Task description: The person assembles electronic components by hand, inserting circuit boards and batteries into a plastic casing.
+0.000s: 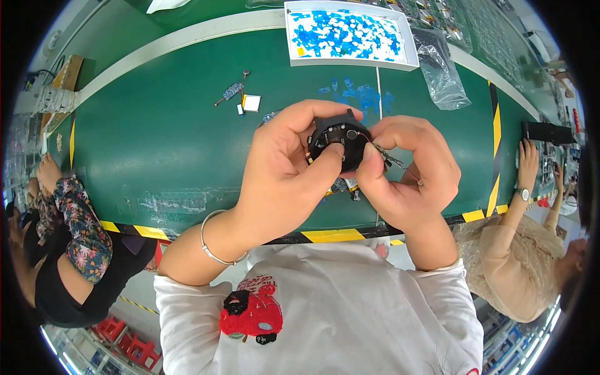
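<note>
In front of me, over the green table, my left hand (275,175) is closed around a round black housing (355,155) that looks like a watch case. Its thumb presses inside the open face, where small electronic parts show. My right hand (415,169) is at the housing's right side, its thumb and forefinger pinched on a small wired part (389,159). A thin red wire runs from this part to a small round end beside the right palm. What lies between the fingertips is partly hidden. Beneath the hands, small electronic parts (350,185) lie on the table, mostly covered.
A white box (353,62) of blue and white pieces stands at the back. Loose blue pieces (362,97) and a clear plastic bag (442,78) lie near it. Left of these are a wired circuit board (232,91) and white square part (251,103). Co-workers sit on both sides.
</note>
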A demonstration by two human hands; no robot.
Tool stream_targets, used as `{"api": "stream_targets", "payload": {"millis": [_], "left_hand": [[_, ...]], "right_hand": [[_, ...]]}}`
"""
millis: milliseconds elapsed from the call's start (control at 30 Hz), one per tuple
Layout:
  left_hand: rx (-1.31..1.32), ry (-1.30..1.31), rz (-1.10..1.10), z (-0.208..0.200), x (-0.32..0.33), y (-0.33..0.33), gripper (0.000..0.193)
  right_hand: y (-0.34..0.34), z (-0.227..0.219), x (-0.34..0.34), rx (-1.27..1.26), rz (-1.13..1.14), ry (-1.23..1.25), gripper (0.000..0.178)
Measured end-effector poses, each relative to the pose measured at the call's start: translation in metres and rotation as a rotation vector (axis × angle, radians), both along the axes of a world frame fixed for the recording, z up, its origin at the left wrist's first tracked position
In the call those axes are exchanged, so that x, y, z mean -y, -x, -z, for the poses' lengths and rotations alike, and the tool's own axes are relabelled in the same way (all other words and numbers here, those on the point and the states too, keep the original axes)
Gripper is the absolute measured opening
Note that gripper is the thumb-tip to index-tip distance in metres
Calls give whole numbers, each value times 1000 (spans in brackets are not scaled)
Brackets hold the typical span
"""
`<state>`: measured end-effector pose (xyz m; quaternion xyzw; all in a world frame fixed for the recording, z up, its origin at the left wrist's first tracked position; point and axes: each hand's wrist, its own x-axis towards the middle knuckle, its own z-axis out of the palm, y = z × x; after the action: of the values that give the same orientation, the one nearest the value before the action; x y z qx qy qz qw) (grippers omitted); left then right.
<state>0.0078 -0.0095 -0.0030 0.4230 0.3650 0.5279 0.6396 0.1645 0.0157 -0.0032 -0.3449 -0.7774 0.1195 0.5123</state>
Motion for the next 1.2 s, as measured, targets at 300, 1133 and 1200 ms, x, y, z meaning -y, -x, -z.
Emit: {"api": "stream_targets", "payload": {"millis": [300, 1133, 1200], "left_hand": [[-2, 26, 39, 2, -2, 4, 25], [137, 204, 108, 5, -12, 5, 18], [188, 256, 109, 3, -11, 5, 22]], "right_hand": [[4, -2, -1, 41, -13, -17, 15], [-5, 0, -1, -118, -109, 384, 14], [-5, 1, -3, -161, -105, 377, 14]]}}
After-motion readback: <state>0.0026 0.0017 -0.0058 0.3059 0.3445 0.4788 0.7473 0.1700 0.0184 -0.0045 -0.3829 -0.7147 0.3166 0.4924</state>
